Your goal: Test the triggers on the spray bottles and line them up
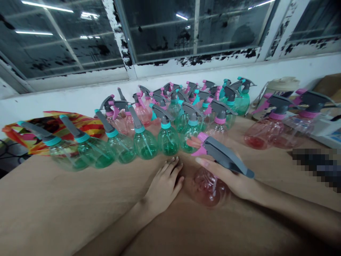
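Observation:
My right hand [226,174] is wrapped round the neck of a pink spray bottle [209,188], just under its grey and pink trigger head. The clear pink body shows below my fingers, tilted a little, close to the tabletop. To its left, my left hand [166,181] lies on the table with its fingers stretched forward, holding nothing. Beyond my left fingertips stands a green spray bottle [168,140] with a turquoise collar. It belongs to a front row of green bottles, with another green bottle [145,144] beside it.
Behind the front row crowd several pink and green spray bottles [142,113]. Two pink bottles [258,137] stand at the right, before a cream container [282,85]. A colourful plastic bag [77,121] lies at the back left of the wooden table [48,199]. Windows rise behind.

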Available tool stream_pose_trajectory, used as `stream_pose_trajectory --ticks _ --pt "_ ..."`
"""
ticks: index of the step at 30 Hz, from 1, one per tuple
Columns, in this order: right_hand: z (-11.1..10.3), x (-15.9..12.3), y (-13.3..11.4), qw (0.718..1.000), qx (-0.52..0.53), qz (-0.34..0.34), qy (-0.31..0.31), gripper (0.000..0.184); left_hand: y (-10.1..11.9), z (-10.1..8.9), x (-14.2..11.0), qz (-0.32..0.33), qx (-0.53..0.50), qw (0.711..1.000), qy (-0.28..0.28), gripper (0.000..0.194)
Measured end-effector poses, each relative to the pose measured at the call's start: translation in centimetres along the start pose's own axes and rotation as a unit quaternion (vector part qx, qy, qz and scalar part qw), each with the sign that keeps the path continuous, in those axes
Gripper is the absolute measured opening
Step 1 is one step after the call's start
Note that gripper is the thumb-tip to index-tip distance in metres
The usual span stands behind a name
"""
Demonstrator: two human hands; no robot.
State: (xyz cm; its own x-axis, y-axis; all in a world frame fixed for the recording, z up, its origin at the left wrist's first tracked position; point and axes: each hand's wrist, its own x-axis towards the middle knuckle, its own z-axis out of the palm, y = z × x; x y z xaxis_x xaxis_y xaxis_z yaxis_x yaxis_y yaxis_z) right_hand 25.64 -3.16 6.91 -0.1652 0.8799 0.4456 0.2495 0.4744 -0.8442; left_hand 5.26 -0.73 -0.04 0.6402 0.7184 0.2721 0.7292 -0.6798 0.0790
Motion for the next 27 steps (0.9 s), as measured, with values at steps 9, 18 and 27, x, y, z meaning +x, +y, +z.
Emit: stream_pose_trajectory --ticks 9,18,27 --pt "0.16 -0.37 0.33 1.000 0.001 0.013 0.025 0.013 -0.07 0.14 0.02 0.002 0.009 1.000 -0.004 0.033" --pt "0.04 -0.08 -0.07 0.999 0.017 -0.027 -0.003 0.012 0.03 -0.09 0.07 -0.001 -0.004 1.000 -0.008 0.035" --pt "-0.08 0.13 -0.01 0.999 -0.015 -0.046 -0.018 0.015 0.08 -0.09 -0.02 0.002 0.003 1.000 -0.005 0.032"
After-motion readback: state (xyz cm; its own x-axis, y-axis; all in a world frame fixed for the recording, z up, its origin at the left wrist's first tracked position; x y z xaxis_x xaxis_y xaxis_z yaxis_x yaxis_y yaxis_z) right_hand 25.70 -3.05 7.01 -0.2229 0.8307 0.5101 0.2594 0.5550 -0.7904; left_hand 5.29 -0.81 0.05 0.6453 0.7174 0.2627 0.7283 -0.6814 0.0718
